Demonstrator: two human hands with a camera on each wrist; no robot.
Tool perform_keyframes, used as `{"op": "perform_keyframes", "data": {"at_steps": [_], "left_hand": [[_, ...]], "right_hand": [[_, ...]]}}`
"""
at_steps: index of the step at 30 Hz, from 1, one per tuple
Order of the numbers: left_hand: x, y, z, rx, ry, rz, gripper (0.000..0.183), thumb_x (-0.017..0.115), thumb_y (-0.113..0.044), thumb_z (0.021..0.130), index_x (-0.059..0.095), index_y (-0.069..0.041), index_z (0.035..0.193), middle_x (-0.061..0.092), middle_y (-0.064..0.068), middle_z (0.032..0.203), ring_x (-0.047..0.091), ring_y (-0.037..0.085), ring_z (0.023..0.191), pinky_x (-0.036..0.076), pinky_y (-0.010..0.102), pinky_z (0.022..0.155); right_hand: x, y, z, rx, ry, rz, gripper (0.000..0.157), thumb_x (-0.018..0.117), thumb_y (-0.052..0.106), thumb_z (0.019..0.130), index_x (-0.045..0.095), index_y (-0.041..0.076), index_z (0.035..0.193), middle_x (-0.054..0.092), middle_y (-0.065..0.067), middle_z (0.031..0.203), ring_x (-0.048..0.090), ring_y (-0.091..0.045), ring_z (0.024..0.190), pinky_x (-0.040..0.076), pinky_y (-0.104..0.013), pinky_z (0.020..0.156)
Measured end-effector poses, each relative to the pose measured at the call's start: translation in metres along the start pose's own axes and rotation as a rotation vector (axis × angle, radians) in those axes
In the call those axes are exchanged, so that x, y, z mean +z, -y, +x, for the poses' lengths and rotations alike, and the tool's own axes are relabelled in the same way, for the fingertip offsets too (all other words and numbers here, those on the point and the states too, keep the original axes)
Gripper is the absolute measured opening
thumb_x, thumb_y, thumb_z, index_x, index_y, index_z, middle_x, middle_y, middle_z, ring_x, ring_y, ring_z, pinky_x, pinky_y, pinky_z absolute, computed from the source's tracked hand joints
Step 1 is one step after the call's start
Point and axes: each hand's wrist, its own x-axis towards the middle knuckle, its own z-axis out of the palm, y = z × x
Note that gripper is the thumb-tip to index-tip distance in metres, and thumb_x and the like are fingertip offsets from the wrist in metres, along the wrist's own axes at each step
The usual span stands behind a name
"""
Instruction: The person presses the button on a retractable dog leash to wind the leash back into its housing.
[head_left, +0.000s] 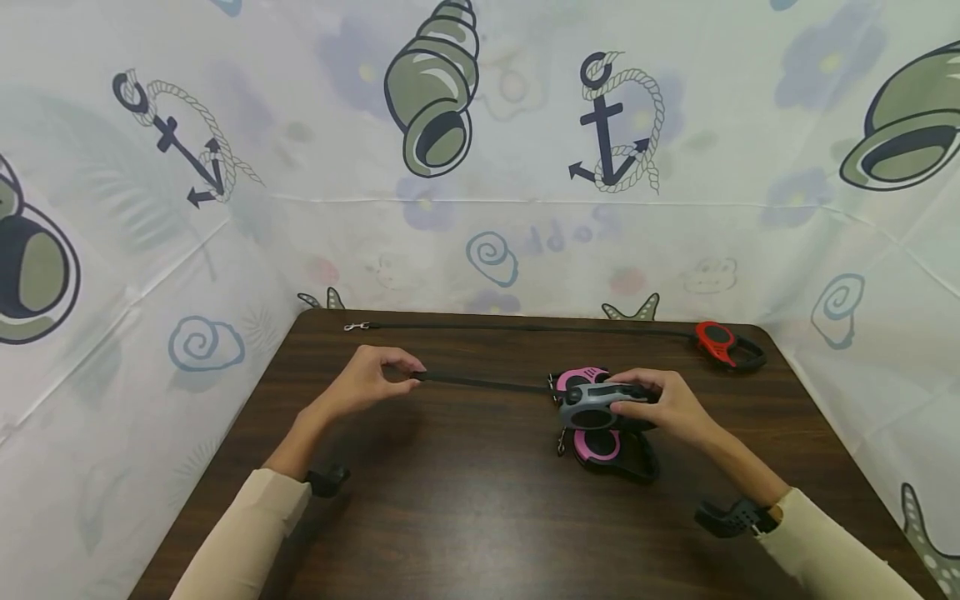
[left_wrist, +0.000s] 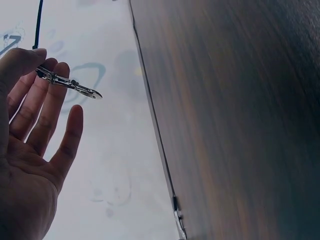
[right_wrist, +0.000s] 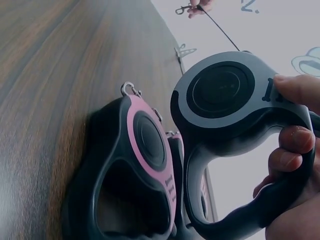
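Note:
In the head view my right hand grips the handle of a grey and black retractable dog leash, which partly covers two pink and black ones. Its black strap runs out leftward, pulled straight, to my left hand. There the thumb and fingertips pinch the strap's end by the metal clip, as the left wrist view shows; the other fingers are spread. In the right wrist view the thumb rests on the grey casing near its black button, with fingers curled round the handle.
One pink leash lies nearer me, another pink leash behind the grey one. Along the table's back edge lies a red leash, its cord stretched left to a metal clip. A patterned cloth surrounds the table.

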Motion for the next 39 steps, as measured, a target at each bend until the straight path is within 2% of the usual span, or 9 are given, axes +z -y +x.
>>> {"op": "perform_keyframes", "data": {"at_steps": [9,19,27,34,39], "left_hand": [[0.006,-0.004,0.001,-0.013,0.003,-0.019,0.021,0.085,-0.002,0.087,0.081,-0.011,0.105,0.08,-0.002,0.1,0.075,0.015,0.092,0.06,0.052,0.086],[0.016,-0.009,0.003,-0.006,0.011,-0.059,0.02,0.085,-0.003,0.088,0.081,-0.012,0.105,0.08,-0.003,0.099,0.074,0.012,0.09,0.058,0.061,0.087],[0.023,-0.014,0.008,0.012,0.005,-0.063,0.02,0.085,-0.001,0.087,0.081,-0.012,0.104,0.08,-0.003,0.098,0.075,0.013,0.09,0.059,0.057,0.086],[0.03,-0.015,0.011,0.015,0.003,-0.084,0.019,0.085,-0.003,0.088,0.081,-0.011,0.105,0.08,-0.002,0.098,0.075,0.013,0.09,0.059,0.059,0.085],[0.037,-0.016,0.013,0.003,0.009,-0.108,0.019,0.085,-0.003,0.088,0.081,-0.011,0.104,0.08,-0.002,0.098,0.075,0.013,0.09,0.059,0.058,0.086]], "right_hand": [[0.011,0.002,0.004,0.011,0.005,0.041,0.033,0.08,0.013,0.094,0.074,0.006,0.126,0.074,-0.013,0.104,0.068,-0.019,0.085,0.059,-0.03,0.073],[0.023,0.006,0.01,0.005,0.029,0.109,0.035,0.08,0.012,0.094,0.073,0.004,0.128,0.074,-0.017,0.11,0.071,-0.02,0.09,0.062,-0.031,0.079],[0.032,0.009,0.016,-0.005,0.033,0.128,0.034,0.079,0.011,0.095,0.073,0.004,0.127,0.074,-0.015,0.11,0.071,-0.021,0.088,0.062,-0.033,0.078],[0.042,0.01,0.021,-0.019,0.037,0.164,0.037,0.077,0.01,0.096,0.07,0.0,0.131,0.073,-0.015,0.112,0.073,-0.021,0.089,0.064,-0.035,0.079],[0.048,0.012,0.024,-0.015,0.054,0.203,0.04,0.077,0.009,0.096,0.068,-0.002,0.134,0.074,-0.019,0.115,0.073,-0.025,0.09,0.064,-0.039,0.081]]}}
